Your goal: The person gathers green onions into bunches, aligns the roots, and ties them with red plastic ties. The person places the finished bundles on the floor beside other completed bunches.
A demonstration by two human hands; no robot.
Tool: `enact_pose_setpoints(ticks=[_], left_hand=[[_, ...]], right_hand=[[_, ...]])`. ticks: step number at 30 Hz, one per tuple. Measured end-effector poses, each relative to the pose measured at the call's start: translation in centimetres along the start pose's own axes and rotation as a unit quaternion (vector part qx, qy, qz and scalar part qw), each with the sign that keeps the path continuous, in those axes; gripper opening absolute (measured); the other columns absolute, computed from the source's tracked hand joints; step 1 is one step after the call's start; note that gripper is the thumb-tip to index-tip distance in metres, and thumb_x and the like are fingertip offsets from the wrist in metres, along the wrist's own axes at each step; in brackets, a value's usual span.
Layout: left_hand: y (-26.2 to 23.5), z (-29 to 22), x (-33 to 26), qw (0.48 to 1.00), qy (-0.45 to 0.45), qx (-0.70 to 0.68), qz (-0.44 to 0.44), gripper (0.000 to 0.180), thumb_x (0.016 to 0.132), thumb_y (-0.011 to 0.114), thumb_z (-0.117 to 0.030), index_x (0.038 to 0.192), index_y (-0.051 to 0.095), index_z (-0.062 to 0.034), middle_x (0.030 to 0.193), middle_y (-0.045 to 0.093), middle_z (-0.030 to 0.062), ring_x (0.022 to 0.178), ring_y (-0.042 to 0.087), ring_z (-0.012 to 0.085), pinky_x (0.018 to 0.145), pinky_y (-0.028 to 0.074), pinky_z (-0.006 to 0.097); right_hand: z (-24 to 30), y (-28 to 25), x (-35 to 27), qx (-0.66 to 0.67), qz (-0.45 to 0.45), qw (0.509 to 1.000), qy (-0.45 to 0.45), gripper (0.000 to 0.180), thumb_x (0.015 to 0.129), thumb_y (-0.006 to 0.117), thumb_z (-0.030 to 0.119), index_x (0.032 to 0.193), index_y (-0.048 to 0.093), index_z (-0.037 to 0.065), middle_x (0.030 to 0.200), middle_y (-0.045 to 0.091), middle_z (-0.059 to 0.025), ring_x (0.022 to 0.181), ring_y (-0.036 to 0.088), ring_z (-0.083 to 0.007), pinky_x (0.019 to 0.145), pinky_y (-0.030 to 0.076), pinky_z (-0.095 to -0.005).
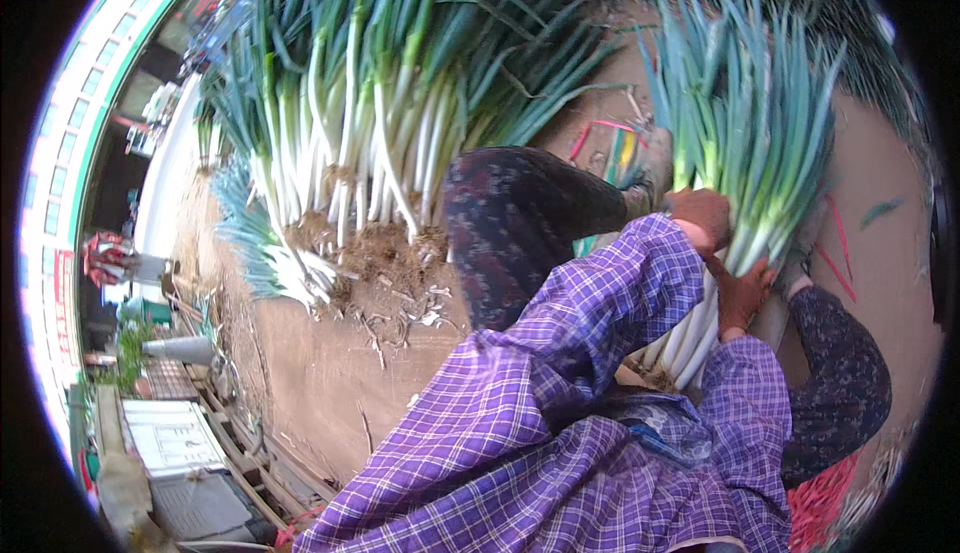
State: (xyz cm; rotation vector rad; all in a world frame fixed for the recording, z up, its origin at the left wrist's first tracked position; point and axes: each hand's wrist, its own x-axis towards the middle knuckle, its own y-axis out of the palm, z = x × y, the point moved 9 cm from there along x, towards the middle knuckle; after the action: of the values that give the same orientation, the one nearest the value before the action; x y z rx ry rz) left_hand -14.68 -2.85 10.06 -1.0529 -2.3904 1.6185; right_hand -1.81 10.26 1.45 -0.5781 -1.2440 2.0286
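Note:
Both my hands grip one thick bundle of green onions (745, 123) with white stalks and long blue-green leaves. My left hand (703, 218), in a purple checked sleeve, wraps around the bundle where the white stalks turn green. Just below it my right hand (742, 293) clasps the white stalks from the other side. The root ends of the bundle point down toward my lap, between my knees in dark patterned trousers (520, 223).
A large pile of green onions (380, 123) with soil on the roots lies on the bare earth (320, 373) to the left. Thin red ties (835, 243) lie on the ground by the bundle. Crates and a white box (170, 443) stand at the lower left.

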Motion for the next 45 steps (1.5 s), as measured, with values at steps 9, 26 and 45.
enact_pose_setpoints(ticks=[9, 26, 45], left_hand=[[-26.4, 16.4, -19.1, 0.834, 0.069, -0.112, -0.536, 0.007, 0.083, 0.059, -0.010, 0.083, 0.057, -0.0027, 0.075, 0.060, 0.0176, 0.062, 0.060, 0.0224, 0.056, 0.046, 0.036], [4.9, 47.3, -13.6, 0.916, -0.337, 0.027, -0.216, 0.057, 0.070, 0.069, -0.014, 0.121, 0.044, -0.0096, 0.124, 0.048, 0.0172, 0.116, 0.047, 0.0347, 0.094, 0.041, 0.048], [-0.9, 41.5, -8.1, 0.946, -0.068, -0.313, -0.045, 0.034, 0.083, 0.066, -0.023, 0.104, 0.063, 0.0033, 0.090, 0.065, 0.0108, 0.083, 0.062, 0.0224, 0.069, 0.052, 0.034]], right_hand=[[-2.5, -2.1, 2.9, -0.077, -0.033, 0.997, -0.002, 0.106, 0.068, 0.072, 0.057, 0.143, 0.024, 0.001, 0.144, 0.023, -0.0305, 0.132, 0.026, -0.0447, 0.106, 0.029, -0.0479], [-1.6, -1.0, 1.2, -0.001, 0.013, 0.999, -0.047, 0.098, 0.077, 0.071, 0.044, 0.141, 0.019, -0.008, 0.145, 0.021, -0.0302, 0.135, 0.022, -0.0400, 0.110, 0.023, -0.0411], [-2.6, -1.0, 1.2, 0.009, 0.020, 0.999, -0.032, 0.093, 0.080, 0.070, 0.039, 0.141, 0.019, -0.010, 0.146, 0.021, -0.0290, 0.137, 0.020, -0.0385, 0.112, 0.018, -0.0398]])
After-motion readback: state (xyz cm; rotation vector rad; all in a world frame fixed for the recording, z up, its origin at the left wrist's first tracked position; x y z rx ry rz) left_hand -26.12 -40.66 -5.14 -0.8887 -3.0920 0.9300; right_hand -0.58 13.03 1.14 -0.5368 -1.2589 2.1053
